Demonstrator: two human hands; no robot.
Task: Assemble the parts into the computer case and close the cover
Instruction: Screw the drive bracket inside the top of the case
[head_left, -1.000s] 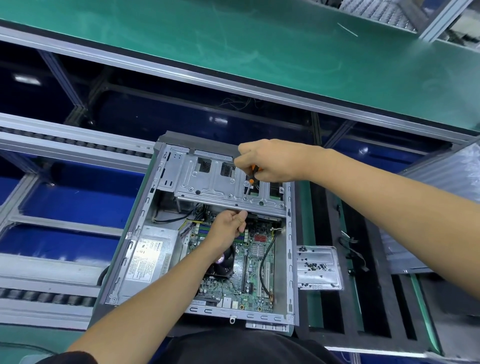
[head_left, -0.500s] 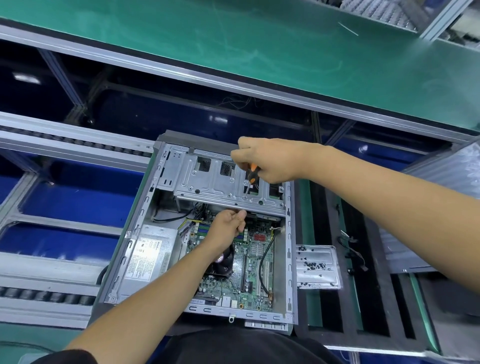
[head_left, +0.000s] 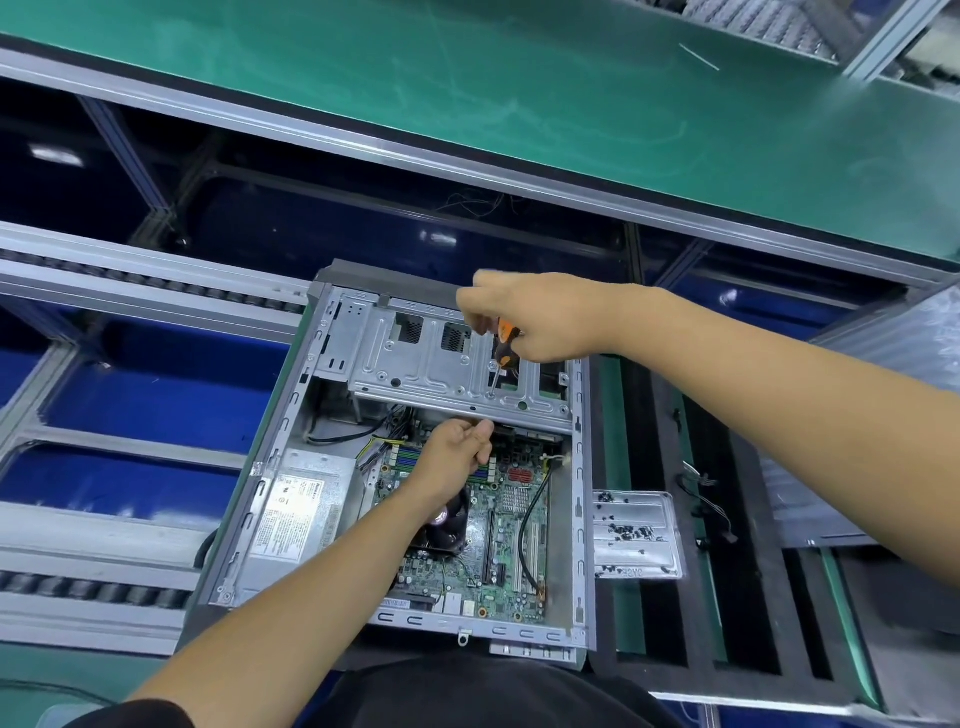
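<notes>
Screwing tray (head_left: 415, 364) into case (head_left: 270, 467); right hand (head_left: 540, 317) fingers curled round screwdriver (head_left: 503, 349), left hand (head_left: 457, 452) pinching tray edge; next likely more turns, tip kept straight on screw (head_left: 491, 396)

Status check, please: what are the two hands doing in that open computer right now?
Right hand grips screwdriver, tip on drive cage. Left hand holds cage's lower edge. Nothing in the way.

We see the computer case (head_left: 291, 499) lying open before us, the drive cage (head_left: 441, 374) across its far end and the circuit board (head_left: 498, 525) nearer in, right of the power supply (head_left: 293, 514). A tray (head_left: 636, 535) of screws sits just right of the case (outside its wall).
</notes>
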